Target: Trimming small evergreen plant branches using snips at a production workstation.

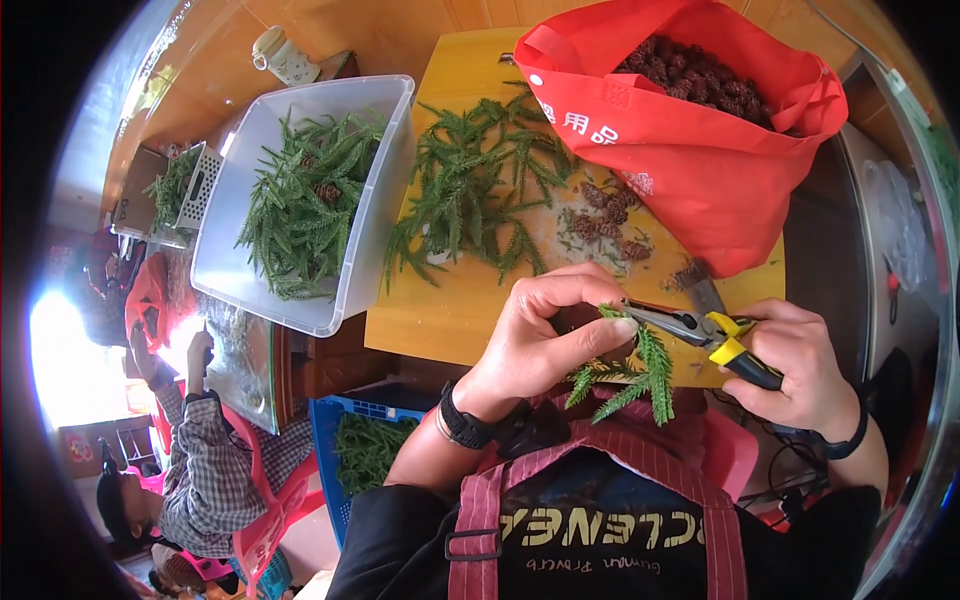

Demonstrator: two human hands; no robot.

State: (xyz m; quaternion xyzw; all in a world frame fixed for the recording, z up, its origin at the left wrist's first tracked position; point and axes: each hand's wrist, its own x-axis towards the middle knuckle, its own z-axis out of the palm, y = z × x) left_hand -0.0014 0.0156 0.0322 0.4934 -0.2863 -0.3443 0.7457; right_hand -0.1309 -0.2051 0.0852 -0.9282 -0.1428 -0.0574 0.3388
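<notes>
My left hand (550,335) pinches a green artificial pine sprig (652,372) between thumb and fingers, its needled branches hanging below. In my right hand (800,355) is a pair of pliers (688,325) with yellow and black handles. The jaws point left and reach the sprig's top by my left fingertips; whether they grip the stem or a wire, I cannot tell. Just beyond, several brown pine cones (605,215) lie on the yellow table (410,325). A heap of loose pine sprigs (465,185) spreads to their left.
A red bag (700,190) full of pine cones stands at the far right. Left of the table sits a clear plastic bin (375,215) of sprigs. A blue basket (328,440) with greenery is lower left. Another person (205,480) sits farther left. A flat-bladed tool (704,293) lies by the bag.
</notes>
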